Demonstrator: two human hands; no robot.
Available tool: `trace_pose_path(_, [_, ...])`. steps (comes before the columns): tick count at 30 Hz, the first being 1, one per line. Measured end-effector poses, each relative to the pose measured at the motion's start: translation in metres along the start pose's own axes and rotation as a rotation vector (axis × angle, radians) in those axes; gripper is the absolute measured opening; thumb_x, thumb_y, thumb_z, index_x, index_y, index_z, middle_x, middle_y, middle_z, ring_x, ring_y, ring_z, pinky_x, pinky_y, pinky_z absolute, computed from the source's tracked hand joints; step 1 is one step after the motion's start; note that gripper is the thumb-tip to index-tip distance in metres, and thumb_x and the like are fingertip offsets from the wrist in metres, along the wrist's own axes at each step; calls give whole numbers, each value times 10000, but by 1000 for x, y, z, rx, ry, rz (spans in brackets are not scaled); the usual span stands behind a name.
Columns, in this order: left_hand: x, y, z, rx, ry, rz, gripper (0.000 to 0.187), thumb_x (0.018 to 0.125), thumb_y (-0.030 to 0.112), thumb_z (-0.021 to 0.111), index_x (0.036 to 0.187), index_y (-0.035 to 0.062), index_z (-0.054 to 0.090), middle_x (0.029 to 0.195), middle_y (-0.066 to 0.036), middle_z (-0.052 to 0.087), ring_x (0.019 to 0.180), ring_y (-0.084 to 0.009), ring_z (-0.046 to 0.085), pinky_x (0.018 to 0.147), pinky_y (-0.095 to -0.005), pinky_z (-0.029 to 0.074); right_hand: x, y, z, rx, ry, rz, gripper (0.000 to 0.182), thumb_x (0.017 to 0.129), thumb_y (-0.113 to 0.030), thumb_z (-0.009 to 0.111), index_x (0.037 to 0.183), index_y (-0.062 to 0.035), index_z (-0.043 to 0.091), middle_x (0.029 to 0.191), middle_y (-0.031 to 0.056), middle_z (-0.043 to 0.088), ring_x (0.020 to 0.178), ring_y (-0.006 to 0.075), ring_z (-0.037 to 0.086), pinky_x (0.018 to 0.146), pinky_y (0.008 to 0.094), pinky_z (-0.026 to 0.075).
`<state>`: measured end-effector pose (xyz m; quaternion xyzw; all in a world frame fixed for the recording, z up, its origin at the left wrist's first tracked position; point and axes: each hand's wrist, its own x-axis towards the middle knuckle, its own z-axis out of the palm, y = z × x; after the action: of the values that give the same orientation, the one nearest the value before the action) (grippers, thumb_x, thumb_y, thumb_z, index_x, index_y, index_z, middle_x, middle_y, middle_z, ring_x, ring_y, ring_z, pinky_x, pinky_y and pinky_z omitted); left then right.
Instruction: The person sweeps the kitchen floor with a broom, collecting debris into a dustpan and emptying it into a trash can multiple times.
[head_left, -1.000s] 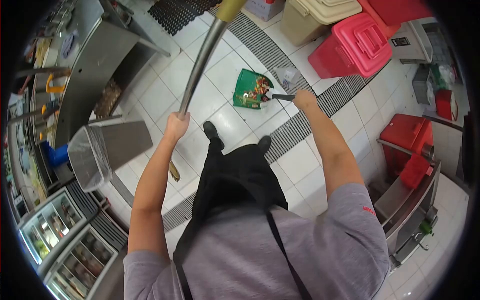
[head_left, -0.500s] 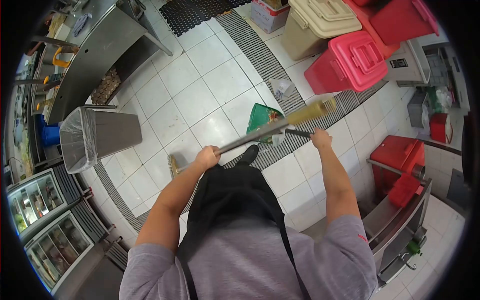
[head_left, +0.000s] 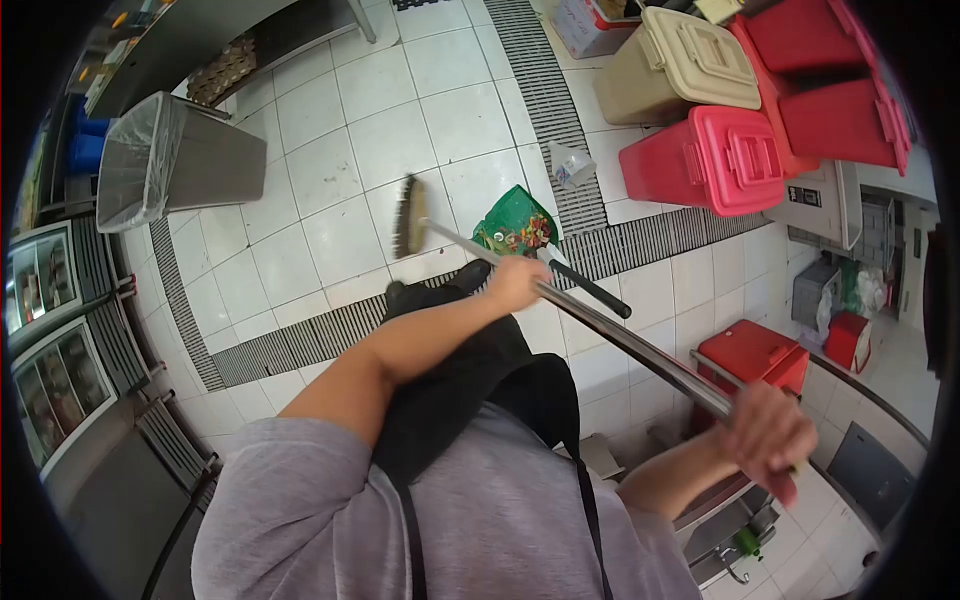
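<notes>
A push broom slants across the view, its metal handle (head_left: 640,345) running from the upper middle down to the right. Its bristle head (head_left: 411,216) rests on the tiles left of a green dustpan (head_left: 515,222). Around the lower part of the handle my left hand (head_left: 516,283) is closed. My right hand (head_left: 768,437), slightly blurred, grips the handle near its top end. Food scraps (head_left: 525,238) lie in the dustpan, whose black handle (head_left: 595,291) points to the lower right, with no hand on it.
A grey bin (head_left: 210,155) with a clear liner stands at left. Lidded tubs, one beige (head_left: 690,65) and one pink (head_left: 705,160), are at upper right. A crumpled plastic bag (head_left: 570,164) lies on the drain grating (head_left: 545,90). Red box (head_left: 752,358) at right.
My right hand has let go of the dustpan handle and now holds the broom's upper end. The broom head has moved forward and right, and the handle has swung round toward the lower right.
</notes>
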<state>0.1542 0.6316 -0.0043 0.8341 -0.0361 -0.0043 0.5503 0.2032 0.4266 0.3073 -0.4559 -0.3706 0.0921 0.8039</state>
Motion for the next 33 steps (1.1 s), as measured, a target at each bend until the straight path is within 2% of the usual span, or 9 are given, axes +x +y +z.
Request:
trace_pose_path(5, [34,82,-4,20,-360,79,244,756,249,546,597,64,544,600,-137,545,626,-330,542,557,-410,417,49,-60,25,139,-478,-83,259,720,-255,668,672,-62,501,500,-21,529,375,59,482,365,198,397])
trace_pose_path(10, [63,88,-38,179,-287,178,175,708,234,581,623,80,579,598,-116,558,611,-304,561,553,-392,450,32,-64,36,12,-140,-283,181,704,-168,647,656,-70,503,460,-9,506,367,60,474,385,176,397])
trace_pose_path(15, [87,-26,-59,371,-164,184,181,544,205,669,628,63,593,649,-132,576,650,-310,564,588,-384,453,5,35,46,-311,289,-153,197,795,-216,492,693,-49,467,484,15,465,378,115,431,411,240,365])
trace_pose_path(24, [34,51,22,116,-408,80,114,605,165,572,670,75,600,682,-153,580,708,-323,571,613,-421,456,6,-58,52,-344,149,-102,304,773,-354,577,728,-88,437,461,-45,447,348,64,431,394,191,392])
trace_pose_path(25, [37,64,27,106,-471,55,114,612,163,559,670,77,606,687,-153,584,707,-319,574,613,-418,458,13,-69,46,-215,86,16,390,761,-441,565,845,-75,462,590,-1,513,513,93,523,502,245,437])
trace_pose_path(27, [64,80,14,113,-426,16,125,604,153,547,665,64,610,693,-152,590,702,-308,579,617,-408,460,16,-59,25,-227,439,-65,751,722,-577,502,1215,-35,338,1046,194,471,983,271,470,824,409,371])
trace_pose_path(30, [132,48,-28,88,-97,70,170,619,158,545,712,38,622,639,-145,586,607,-289,584,570,-384,463,22,4,-52,-502,543,366,492,810,-354,489,1189,-50,408,1178,155,435,1031,258,478,860,370,383])
trace_pose_path(31, [146,42,-65,-75,-109,-147,230,651,230,587,684,4,606,554,-118,562,493,-237,553,485,-363,444,1,39,-84,-800,497,437,359,828,-287,484,1096,-49,500,1107,93,506,1004,219,499,848,348,389])
trace_pose_path(33, [157,3,-137,-71,24,-235,332,718,315,606,597,9,565,514,-60,523,452,-150,488,425,-313,391,-57,122,-162,-1272,357,793,419,816,-344,483,1027,14,528,988,161,562,963,297,515,819,338,392])
